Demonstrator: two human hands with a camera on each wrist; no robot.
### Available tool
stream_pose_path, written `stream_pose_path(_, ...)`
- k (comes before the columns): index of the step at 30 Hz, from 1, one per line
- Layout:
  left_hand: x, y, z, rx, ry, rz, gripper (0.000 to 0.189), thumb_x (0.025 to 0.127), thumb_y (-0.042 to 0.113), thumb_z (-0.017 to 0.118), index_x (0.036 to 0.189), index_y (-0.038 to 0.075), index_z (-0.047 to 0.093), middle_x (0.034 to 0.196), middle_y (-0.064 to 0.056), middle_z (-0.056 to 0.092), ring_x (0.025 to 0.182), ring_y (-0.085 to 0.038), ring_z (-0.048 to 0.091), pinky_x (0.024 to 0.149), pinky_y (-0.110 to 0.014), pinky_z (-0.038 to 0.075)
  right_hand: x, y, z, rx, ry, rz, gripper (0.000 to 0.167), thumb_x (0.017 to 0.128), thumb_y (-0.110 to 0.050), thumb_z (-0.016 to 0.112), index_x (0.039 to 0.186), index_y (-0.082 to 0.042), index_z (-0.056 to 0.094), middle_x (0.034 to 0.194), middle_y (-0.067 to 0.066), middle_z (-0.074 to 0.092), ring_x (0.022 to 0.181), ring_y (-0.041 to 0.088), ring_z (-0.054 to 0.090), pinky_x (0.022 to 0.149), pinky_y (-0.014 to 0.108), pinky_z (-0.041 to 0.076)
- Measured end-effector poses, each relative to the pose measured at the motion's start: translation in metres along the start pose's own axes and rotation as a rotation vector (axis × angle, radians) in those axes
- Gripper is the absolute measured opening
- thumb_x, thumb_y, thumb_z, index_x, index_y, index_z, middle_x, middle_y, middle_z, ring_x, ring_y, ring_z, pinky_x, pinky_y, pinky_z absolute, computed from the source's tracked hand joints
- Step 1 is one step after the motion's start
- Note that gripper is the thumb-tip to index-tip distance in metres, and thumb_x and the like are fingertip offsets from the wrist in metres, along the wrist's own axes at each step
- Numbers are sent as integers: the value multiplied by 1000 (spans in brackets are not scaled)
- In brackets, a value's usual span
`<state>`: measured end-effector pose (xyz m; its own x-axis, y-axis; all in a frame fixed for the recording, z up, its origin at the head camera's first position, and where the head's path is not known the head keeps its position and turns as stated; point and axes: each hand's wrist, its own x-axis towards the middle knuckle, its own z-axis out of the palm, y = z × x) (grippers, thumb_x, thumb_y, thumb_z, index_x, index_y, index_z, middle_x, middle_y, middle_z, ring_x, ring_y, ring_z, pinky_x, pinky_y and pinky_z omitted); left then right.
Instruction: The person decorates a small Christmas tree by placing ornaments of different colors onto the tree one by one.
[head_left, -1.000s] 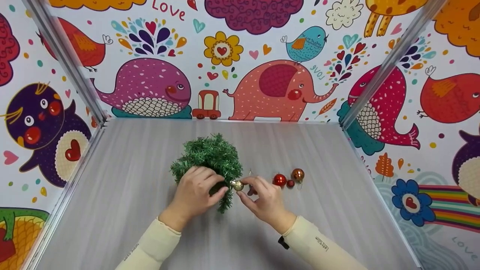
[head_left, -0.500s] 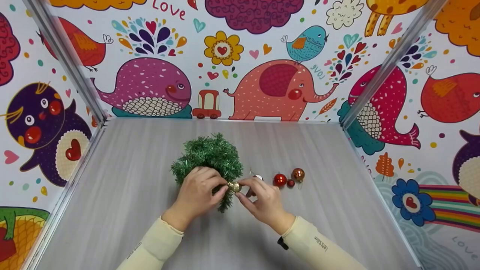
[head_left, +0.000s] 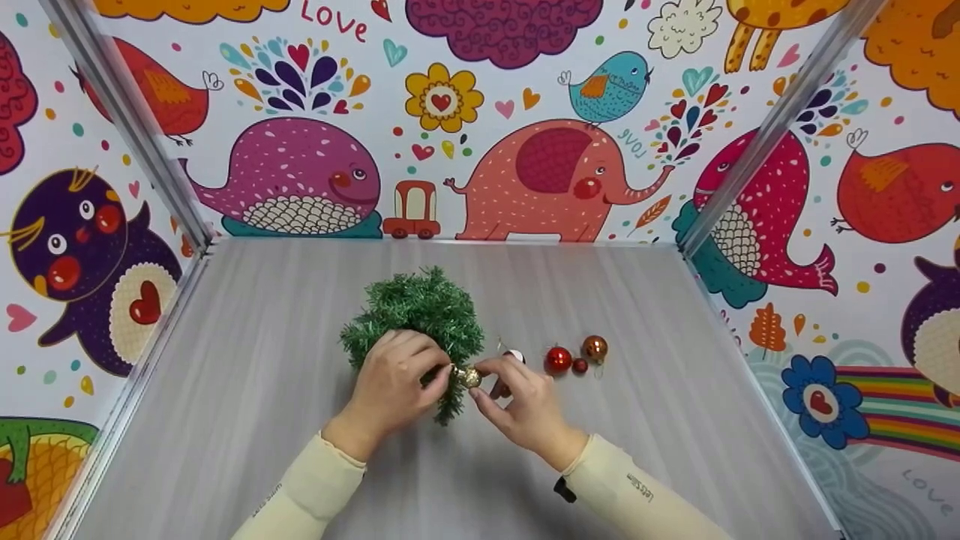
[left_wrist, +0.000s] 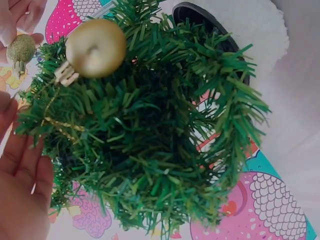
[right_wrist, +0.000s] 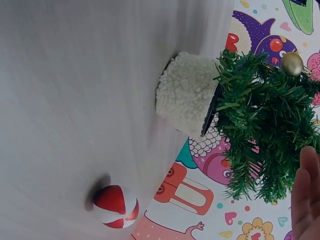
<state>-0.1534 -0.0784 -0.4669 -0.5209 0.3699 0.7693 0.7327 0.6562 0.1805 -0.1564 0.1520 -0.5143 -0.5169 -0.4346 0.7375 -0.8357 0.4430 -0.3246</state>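
A small green artificial Christmas tree (head_left: pixel 416 307) stands on the table, its white fleecy pot (right_wrist: pixel 187 95) showing in the right wrist view. My right hand (head_left: pixel 529 397) pinches a glittery gold bauble (head_left: pixel 471 376) between thumb and fingertips, at the tree's near right side. Across from it, my left hand (head_left: pixel 397 379) has thumb and index finger at the bauble's cap, pinching its thin hanging loop. Its other fingers lie against the branches in the left wrist view. A matte gold bauble (left_wrist: pixel 95 48) hangs on the tree by a gold cord.
A red-and-white ball (right_wrist: pixel 116 206) lies on the table, partly hidden behind my right hand in the head view. Further right are a shiny red bauble (head_left: pixel 558 360), a tiny dark red one (head_left: pixel 580 365) and a copper one (head_left: pixel 595 348). Patterned panels surround the table (head_left: pixel 637 300).
The gold bauble has turned so its cap faces my left fingers, and it has moved slightly down and away from the branches. Both hands have barely shifted; the tree stays put.
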Motion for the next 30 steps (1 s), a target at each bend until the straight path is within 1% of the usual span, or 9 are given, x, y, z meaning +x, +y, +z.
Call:
stream_pose_path(3,1,1,-1,11,19,6,3,81,16,73,78,16,74,82,4,67,80,-18,62,76,-36,50,-2,-1,1,43,-22,35,31,88,-16,75,117,-11,65,104,-4,65,66,6,62,59,14,50)
stream_pose_path(7,2,2,-2,19,33,6,3,81,16,73,78,16,74,81,5,66,79,-18,62,77,-36,50,-3,-3,1,73,-45,65,30,88,-16,74,116,-11,65,104,-4,66,65,9,63,59,15,50)
stream_pose_path(10,2,3,-1,13,32,7,3,81,16,73,78,16,74,81,5,66,79,-18,62,78,-36,50,-3,-3,1,77,-56,82,29,89,-17,73,116,-12,65,104,-5,66,67,7,62,60,15,50)
stream_pose_path(17,4,5,4,-9,25,28,4,79,14,71,76,15,71,78,4,66,77,-17,62,79,-37,51,-1,-3,2,62,-56,69,28,89,-15,71,116,-12,64,103,-6,65,69,1,61,60,15,51)
stream_pose_path(23,6,6,5,-24,16,28,5,78,13,71,75,16,70,78,5,65,76,-17,62,79,-37,51,-2,-3,2,64,-61,85,28,88,-16,71,115,-12,65,103,-5,66,70,2,62,59,15,51)
stream_pose_path(27,7,7,4,-22,1,27,4,78,12,71,76,16,70,78,5,65,76,-17,62,80,-37,51,-2,-2,2,66,-64,94,27,89,-17,71,115,-12,65,105,-5,66,71,4,62,58,18,52)
stream_pose_path(30,6,6,5,-24,-5,26,4,78,12,71,75,15,70,78,5,65,76,-17,63,80,-37,51,0,-2,2,66,-50,85,25,90,-18,71,113,-11,65,105,-5,66,73,5,62,57,21,53)
